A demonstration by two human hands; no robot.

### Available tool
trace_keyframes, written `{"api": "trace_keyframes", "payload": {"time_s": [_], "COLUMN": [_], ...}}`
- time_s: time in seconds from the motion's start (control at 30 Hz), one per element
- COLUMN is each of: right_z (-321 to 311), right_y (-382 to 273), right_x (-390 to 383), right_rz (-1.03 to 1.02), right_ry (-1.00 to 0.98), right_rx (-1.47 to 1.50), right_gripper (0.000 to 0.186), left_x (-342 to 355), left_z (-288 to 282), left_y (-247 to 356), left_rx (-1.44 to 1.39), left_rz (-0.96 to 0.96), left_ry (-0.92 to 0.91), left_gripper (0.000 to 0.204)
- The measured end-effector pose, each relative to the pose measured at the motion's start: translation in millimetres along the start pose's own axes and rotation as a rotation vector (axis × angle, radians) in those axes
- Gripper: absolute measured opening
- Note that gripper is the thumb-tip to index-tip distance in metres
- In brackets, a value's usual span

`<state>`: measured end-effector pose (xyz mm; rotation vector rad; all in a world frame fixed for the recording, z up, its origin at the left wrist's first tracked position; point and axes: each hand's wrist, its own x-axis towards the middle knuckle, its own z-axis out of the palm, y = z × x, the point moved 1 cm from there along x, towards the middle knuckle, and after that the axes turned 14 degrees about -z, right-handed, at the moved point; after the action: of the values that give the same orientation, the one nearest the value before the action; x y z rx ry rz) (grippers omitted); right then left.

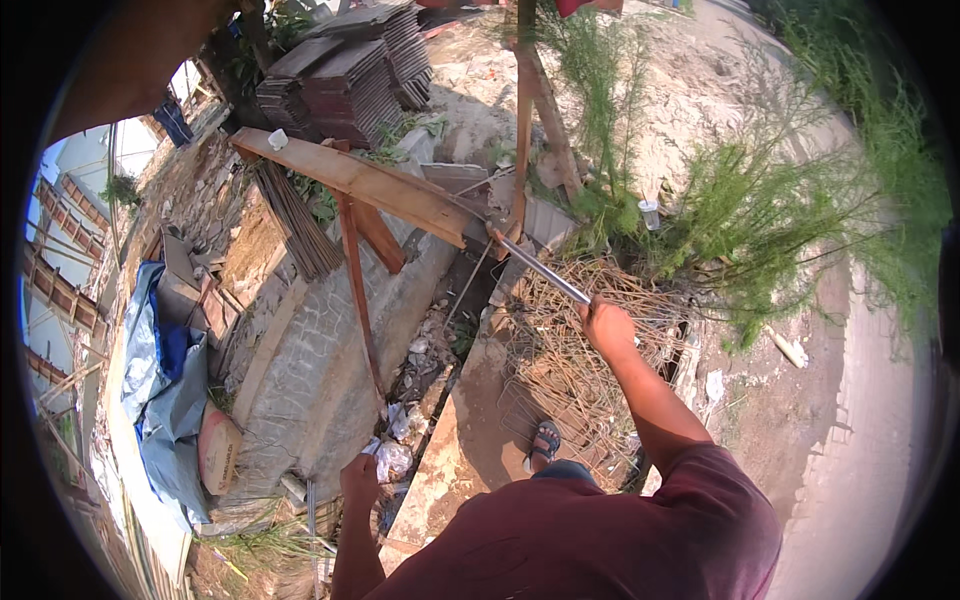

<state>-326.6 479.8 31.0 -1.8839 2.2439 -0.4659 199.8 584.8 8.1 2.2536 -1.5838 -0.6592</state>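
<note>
My right hand [608,328] is wrapped round the near end of a silver metal pipe [545,268]. The pipe slants up and to the left, and its far end meets the end of a wooden beam [360,185], close to an upright post. From about that spot a thin rod [468,290] runs down to the left. My left hand [360,478] is closed low on the left, beside white plastic litter [395,458]; whether anything is in it is hidden. A tangle of bent thin metal rods [570,370] lies below my right forearm.
Wooden legs [357,290] prop the beam over a stone-faced slope [320,350]. Between the slope and a concrete ledge [440,480] runs a littered ditch. Stacked tiles [345,85] stand beyond, a blue tarp [165,390] lies left, and feathery green shrubs [760,220] grow right.
</note>
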Motion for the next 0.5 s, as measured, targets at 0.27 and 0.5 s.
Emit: {"api": "trace_keyframes", "payload": {"time_s": [0.27,0.5], "right_z": [-17,6], "right_y": [44,34], "right_x": [29,3], "right_rz": [0.162,0.368], "right_ry": [-0.615,-0.579], "right_rx": [0.845,1.18], "right_gripper": [0.055,0.047], "left_x": [33,72], "left_z": [-11,-31], "left_y": [-7,-5], "left_rx": [0.036,0.068], "left_rz": [-0.017,0.023], "left_ry": [-0.012,-0.066], "left_gripper": [0.019,0.015]}}
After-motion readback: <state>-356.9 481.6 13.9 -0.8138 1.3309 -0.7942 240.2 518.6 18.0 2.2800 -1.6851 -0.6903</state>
